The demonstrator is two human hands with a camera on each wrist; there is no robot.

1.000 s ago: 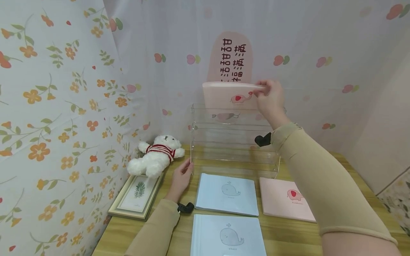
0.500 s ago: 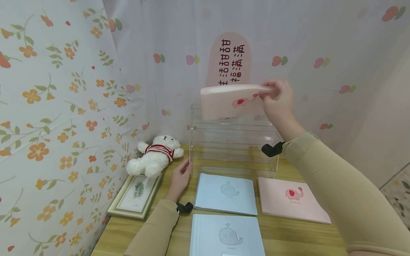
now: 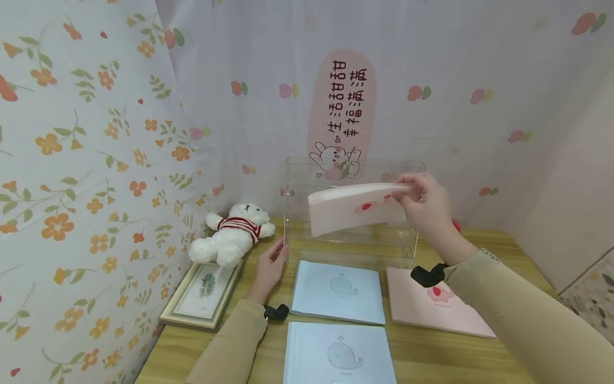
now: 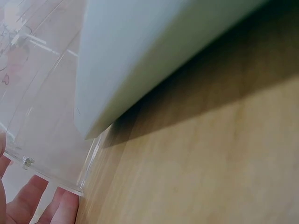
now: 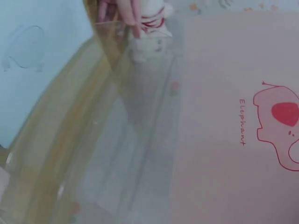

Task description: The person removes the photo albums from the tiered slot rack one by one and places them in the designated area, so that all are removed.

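Observation:
My right hand [image 3: 427, 205] pinches a pink booklet with a red elephant [image 3: 333, 213] by its top right corner. The booklet is tilted and overlaps the middle tiers of a clear acrylic stepped rack [image 3: 350, 257] in the head view. In the right wrist view, the booklet's cover [image 5: 215, 116] fills the right side, with the word "Elephant" on it. My left hand [image 3: 269, 266] grips the rack's lower left side; in the left wrist view, its fingers [image 4: 28, 196] show behind the clear panel. The right hand's fingers are outside the right wrist view.
Two pale blue whale booklets [image 3: 312, 288] lie before the rack, one nearer me. Another pink elephant booklet [image 3: 408, 298] lies to their right, partly behind my right forearm. A white teddy bear [image 3: 240, 229] and a framed leaf picture [image 3: 199, 293] are at the left, beside a floral curtain.
My right hand has drawn the pink booklet up out of the rack's top area, then lowered it forward in front of the middle tiers. The left hand stays at the rack's side.

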